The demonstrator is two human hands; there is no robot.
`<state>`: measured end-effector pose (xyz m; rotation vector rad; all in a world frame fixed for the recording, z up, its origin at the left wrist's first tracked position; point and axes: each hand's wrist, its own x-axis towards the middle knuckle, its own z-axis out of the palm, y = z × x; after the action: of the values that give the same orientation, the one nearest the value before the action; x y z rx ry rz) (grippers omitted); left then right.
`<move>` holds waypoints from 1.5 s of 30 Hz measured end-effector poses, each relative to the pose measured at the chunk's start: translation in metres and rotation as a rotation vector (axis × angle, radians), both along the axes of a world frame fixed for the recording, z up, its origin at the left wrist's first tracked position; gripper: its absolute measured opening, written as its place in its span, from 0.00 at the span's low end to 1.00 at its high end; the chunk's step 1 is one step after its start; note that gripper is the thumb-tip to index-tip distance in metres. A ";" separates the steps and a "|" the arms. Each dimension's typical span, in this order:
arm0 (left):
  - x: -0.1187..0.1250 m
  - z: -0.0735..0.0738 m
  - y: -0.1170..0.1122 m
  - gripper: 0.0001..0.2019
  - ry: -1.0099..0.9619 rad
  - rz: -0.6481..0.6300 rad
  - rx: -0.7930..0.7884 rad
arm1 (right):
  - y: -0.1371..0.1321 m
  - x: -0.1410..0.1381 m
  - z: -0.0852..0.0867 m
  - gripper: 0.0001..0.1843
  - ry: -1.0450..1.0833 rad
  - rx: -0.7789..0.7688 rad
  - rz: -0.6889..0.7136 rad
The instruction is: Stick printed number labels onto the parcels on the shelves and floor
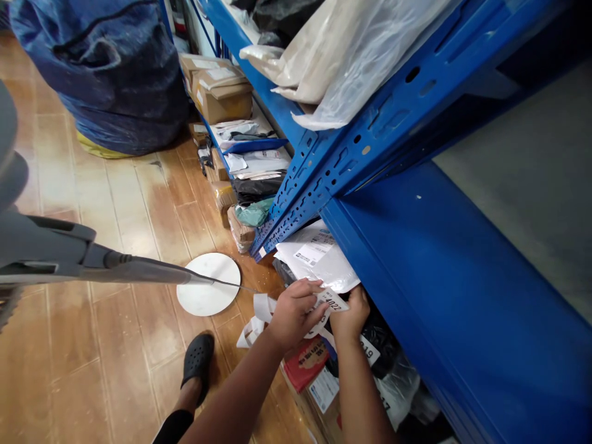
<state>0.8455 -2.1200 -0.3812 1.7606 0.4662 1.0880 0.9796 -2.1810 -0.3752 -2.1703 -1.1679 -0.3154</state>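
My left hand (pixel 295 316) is closed on a strip of white printed labels (pixel 333 301), its fingertips lying over it. The number 4022 shows on the top label, and the strip's loose tail (pixel 252 332) curls out to the left of the hand. My right hand (pixel 350 313) is right beside it, fingers curled at the lower corner of a white plastic parcel bag (pixel 317 253); some of those fingers are hidden. A shipping label is on the bag. Under my hands lie a red packet (pixel 306 364), black bags (pixel 377 339) and other numbered parcels.
A blue metal shelf (pixel 444 296) overhangs my right arm, and a slotted upright (pixel 319 166) stands ahead. Boxes (pixel 222 98) and bagged parcels fill the lower shelves beyond. On the left are a grey stand (pixel 92 253) with a round white base (pixel 208 287) and a big blue sack (pixel 124 80).
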 end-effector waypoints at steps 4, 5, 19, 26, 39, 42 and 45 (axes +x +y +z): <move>0.001 0.000 0.000 0.12 -0.016 0.010 0.001 | 0.001 0.001 -0.001 0.21 0.012 0.024 -0.003; 0.001 0.000 0.001 0.12 -0.020 0.002 -0.011 | 0.001 0.002 -0.001 0.21 0.024 0.023 -0.002; -0.020 0.033 0.020 0.20 0.030 -0.094 -0.607 | 0.002 -0.070 0.061 0.19 0.832 0.315 -0.027; -0.016 0.028 0.017 0.19 0.015 -0.079 -0.662 | 0.015 -0.068 0.064 0.19 0.846 0.320 -0.029; -0.007 0.012 0.014 0.18 -0.016 0.079 -0.800 | 0.013 -0.068 0.070 0.07 0.125 0.126 0.151; -0.002 0.013 0.014 0.21 0.015 0.142 -0.798 | 0.015 -0.067 0.070 0.06 0.025 0.115 0.155; 0.003 0.015 0.014 0.24 0.001 0.151 -0.816 | 0.014 -0.069 0.069 0.04 -0.068 0.181 0.123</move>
<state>0.8487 -2.1065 -0.3660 1.0143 0.9042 0.8217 0.9102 -2.1674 -0.3066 -1.9363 -1.2543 -0.4272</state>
